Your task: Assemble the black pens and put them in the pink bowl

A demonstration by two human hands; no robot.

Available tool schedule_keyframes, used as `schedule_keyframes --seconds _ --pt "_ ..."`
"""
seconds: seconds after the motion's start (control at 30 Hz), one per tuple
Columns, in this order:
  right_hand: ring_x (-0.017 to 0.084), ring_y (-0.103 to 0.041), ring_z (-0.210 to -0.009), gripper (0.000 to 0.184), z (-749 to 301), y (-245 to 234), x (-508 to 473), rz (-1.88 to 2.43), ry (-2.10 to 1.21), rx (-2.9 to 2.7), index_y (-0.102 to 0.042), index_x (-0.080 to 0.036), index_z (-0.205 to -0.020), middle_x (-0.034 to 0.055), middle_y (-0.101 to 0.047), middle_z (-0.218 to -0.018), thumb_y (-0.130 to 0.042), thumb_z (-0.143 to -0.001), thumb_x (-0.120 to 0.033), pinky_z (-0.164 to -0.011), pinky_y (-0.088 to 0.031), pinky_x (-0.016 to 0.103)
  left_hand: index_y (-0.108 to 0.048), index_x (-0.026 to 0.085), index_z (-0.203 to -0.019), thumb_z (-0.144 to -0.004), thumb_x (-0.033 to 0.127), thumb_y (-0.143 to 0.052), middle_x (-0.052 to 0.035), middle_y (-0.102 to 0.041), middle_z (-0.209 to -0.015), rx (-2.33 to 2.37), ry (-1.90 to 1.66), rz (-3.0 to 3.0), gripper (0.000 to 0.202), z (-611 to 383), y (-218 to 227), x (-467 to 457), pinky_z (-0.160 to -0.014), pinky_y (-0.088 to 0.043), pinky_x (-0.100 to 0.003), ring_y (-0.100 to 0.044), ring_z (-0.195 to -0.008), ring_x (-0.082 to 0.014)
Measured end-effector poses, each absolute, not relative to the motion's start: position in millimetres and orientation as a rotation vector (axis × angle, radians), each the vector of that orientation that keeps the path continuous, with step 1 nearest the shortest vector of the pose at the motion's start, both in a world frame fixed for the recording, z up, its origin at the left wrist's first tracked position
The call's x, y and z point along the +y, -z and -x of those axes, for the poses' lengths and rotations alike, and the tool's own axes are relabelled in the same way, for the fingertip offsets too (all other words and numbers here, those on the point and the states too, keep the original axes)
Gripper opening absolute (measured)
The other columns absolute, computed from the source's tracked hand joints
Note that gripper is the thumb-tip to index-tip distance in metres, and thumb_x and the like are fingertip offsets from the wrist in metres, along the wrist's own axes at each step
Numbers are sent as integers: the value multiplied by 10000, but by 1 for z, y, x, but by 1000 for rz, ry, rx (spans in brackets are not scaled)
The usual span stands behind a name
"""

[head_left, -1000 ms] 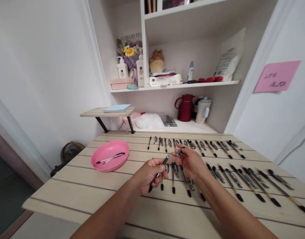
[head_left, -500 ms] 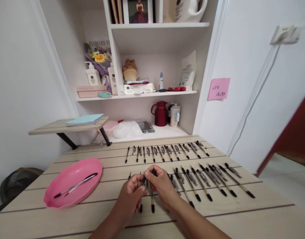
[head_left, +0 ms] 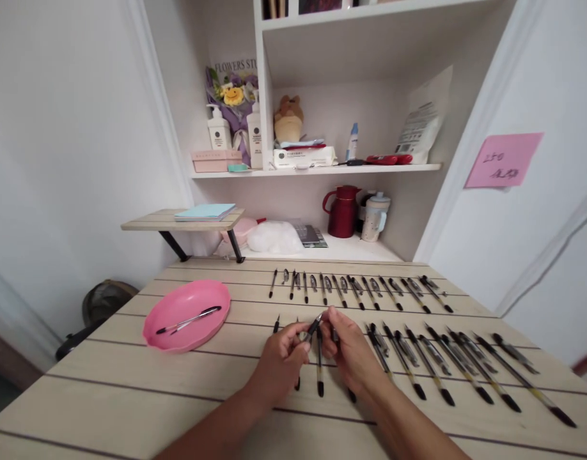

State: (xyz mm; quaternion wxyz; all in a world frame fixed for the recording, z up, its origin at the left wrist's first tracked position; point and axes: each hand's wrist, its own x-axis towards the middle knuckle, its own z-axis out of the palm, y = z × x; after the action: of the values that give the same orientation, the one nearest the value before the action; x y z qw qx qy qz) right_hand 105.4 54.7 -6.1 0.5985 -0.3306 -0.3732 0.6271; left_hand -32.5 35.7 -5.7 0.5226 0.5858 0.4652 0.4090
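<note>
At the left edge of the worktop (head_left: 106, 370), the pink tray (head_left: 188, 299) contains two slender pens (head_left: 197, 317); its raised rim presumably prevents them from rolling. To the right, over the middle of the worktop, the left hand (head_left: 281, 361) is closed on a pen piece (head_left: 313, 328), held tilted with its tip up and toward the right hand (head_left: 350, 350), likely for control of that end. The right hand is narrow, its thumb and forefinger at the tip; whether it grips the tip or a separate small part cannot be determined. Behind the hands, the back row (head_left: 305, 287) lies near the back edge; the front row (head_left: 527, 382) extends below the hands toward the right edge. Both rows consist of pens alternating with shorter parts, dark ends mostly toward the front edge, an arrangement that probably keeps each item separately accessible.
</note>
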Motion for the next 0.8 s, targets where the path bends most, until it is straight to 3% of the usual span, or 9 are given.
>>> schedule_keyframes --seconds 0.3,0.43,0.57,0.7,0.8 --pt "49 -287 -372 295 -110 17 59 970 -1294 -944 -531 -177 -669 -89 -373 -416 -701 -647 -417 -390 -203 208 -600 167 -1072 -733 227 -510 28 -524 -626 1163 -1000 -1569 356 33 3 33 -494 -343 -186 -419 -521 -70" --pt "35 -255 -369 287 -111 12 56 859 -1404 -909 -579 -160 -732 -84 -391 -454 -710 -643 -399 -388 -195 209 -530 155 -1151 -764 282 -472 50 -509 -584 1102 -901 -1322 411 31 -1 32 -378 -244 -173 -319 -369 -33" --pt "31 -260 -379 305 -111 10 55 796 -1476 -895 -582 -167 -764 -55 -457 -543 -607 -728 -469 -384 -184 206 -486 154 -1187 -765 323 -487 61 -503 -577 990 -859 -1152 455 32 -1 33 -331 -181 -163 -275 -302 -8" --pt "34 -224 -367 312 -111 13 56 914 -1429 -865 -517 -175 -636 -94 -335 -418 -686 -663 -436 -378 -161 198 -489 152 -1187 -757 307 -507 64 -499 -560 976 -848 -1145 458 32 2 33 -318 -177 -158 -299 -290 -6" --pt "31 -213 -371 299 -112 13 57 910 -1449 -885 -551 -166 -689 -99 -332 -404 -726 -627 -400 -382 -146 195 -502 144 -1170 -760 298 -497 58 -506 -556 950 -821 -1107 438 31 1 32 -308 -159 -163 -294 -279 -7"
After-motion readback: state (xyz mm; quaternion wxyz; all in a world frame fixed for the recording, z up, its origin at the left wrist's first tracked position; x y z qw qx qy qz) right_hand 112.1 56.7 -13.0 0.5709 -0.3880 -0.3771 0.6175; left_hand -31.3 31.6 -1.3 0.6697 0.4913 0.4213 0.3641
